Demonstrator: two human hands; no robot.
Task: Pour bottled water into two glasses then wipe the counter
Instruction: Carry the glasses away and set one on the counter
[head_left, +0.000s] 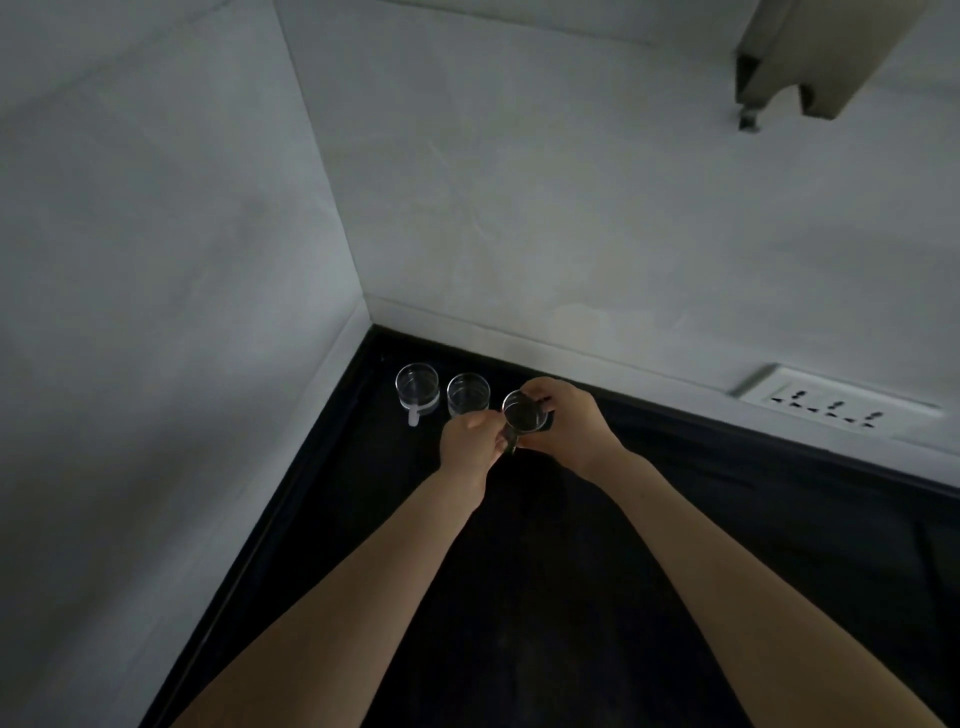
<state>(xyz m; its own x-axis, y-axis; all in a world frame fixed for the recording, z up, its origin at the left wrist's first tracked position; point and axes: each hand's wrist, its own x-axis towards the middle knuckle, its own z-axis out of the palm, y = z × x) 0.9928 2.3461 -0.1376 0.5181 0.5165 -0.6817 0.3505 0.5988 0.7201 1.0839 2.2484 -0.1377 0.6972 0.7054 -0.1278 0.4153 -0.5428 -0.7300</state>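
Two hands' grip (511, 423), glass (524, 411) between

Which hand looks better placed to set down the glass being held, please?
Probably the right hand: its fingers curl around the body of the third glass, while the left hand only pinches near the handle, close beside the middle glass.

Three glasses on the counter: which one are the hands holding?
The right-hand glass, farthest from the corner. Both the left hand and right hand grip it; the other two stand untouched beside it.
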